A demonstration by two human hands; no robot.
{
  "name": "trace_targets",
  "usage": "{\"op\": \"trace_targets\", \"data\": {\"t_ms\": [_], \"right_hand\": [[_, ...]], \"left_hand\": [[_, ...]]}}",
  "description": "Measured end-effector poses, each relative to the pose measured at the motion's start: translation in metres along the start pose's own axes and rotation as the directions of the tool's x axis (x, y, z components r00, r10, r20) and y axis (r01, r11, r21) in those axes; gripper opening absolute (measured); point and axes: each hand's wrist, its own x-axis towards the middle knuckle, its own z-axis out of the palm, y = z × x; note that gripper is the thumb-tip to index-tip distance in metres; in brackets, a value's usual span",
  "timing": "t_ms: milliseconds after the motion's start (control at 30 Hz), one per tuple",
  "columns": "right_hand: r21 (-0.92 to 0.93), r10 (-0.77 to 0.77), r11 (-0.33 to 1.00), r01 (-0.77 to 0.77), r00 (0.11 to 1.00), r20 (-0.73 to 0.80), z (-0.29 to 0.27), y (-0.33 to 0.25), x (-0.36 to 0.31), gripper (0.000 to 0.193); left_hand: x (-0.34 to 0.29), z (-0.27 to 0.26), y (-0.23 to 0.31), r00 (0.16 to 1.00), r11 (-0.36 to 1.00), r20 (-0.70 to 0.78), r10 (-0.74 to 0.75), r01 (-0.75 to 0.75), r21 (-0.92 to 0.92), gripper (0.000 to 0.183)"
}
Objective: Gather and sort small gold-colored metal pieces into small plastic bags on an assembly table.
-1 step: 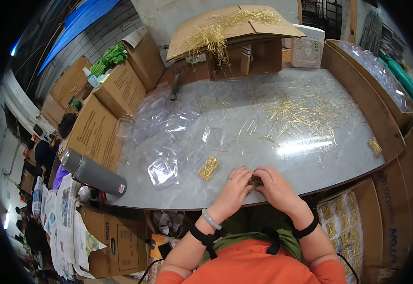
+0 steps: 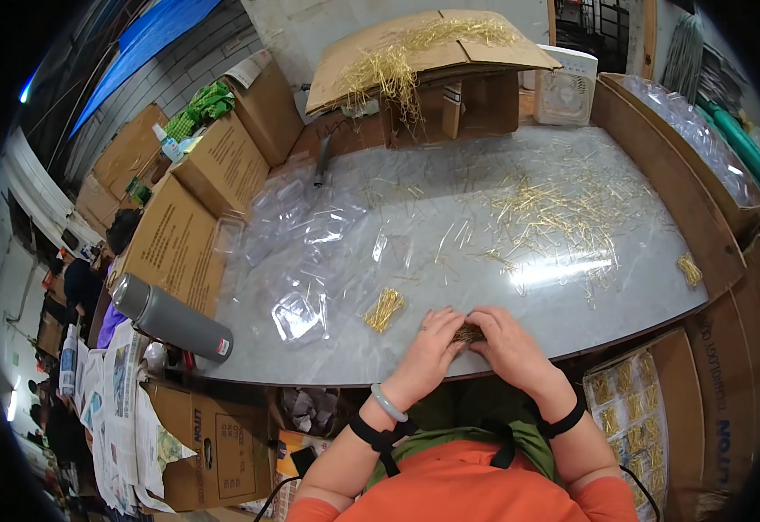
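Lying between the two hands, close to the near edge of the table [image 2: 358, 355], is a small bundle [image 2: 468, 333] of thin gold wires, mostly covered by fingers. The left hand [image 2: 436, 337] curls over its left side and the right hand [image 2: 503, 341] over its right, fingers bent inward, so that they pinch it between them; how hard they press cannot be told, nor whether a tray lies beneath.

The bundle should be light, each wire stiff and springy but thin enough to bend. Smooth metal would probably slide, strand over strand, so a grip around the middle with fingers on both sides looks surest; one end alone might let wires slip or splay.

To the left of the hands lies a pack [image 2: 384, 310] of similar wires, best judged a loose mass to be lifted from both sides. Beyond it are clear trays [image 2: 300, 315], likely light, flexible and easily dented, better held by the rims. Farther out, loose wires [image 2: 562, 213] spread across the table's right half, with a flask [image 2: 180, 320] at the left edge and a carton [image 2: 493, 104] at the back.
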Motion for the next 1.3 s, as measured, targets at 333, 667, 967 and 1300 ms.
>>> {"op": "trace_targets", "data": {"t_ms": [333, 667, 967, 1300], "right_hand": [[-0.062, 0.126, 0.988, -0.139, 0.977, -0.173, 0.024, -0.02, -0.011, 0.058], [-0.037, -0.039, 0.998, 0.044, 0.992, 0.12, -0.003, -0.007, 0.006, 0.073], [-0.045, -0.01, 0.999, 0.016, 0.991, 0.132, 0.003, 0.004, 0.0, 0.059], [-0.244, -0.146, 0.958, 0.154, 0.988, 0.049, 0.015, -0.019, 0.001, 0.053]], "left_hand": [[-0.002, 0.004, 0.0, 0.999, 0.998, 0.012, 0.037, -0.037, 0.052, 0.065], [-0.006, -0.004, 0.003, 0.999, 0.984, -0.043, -0.023, 0.015, -0.176, 0.088], [-0.007, -0.011, 0.008, 0.988, 0.996, -0.15, -0.025, 0.012, -0.088, 0.086], [-0.034, -0.007, 0.038, 0.923, 0.949, -0.293, -0.25, 0.294, 0.117, 0.05]]}}
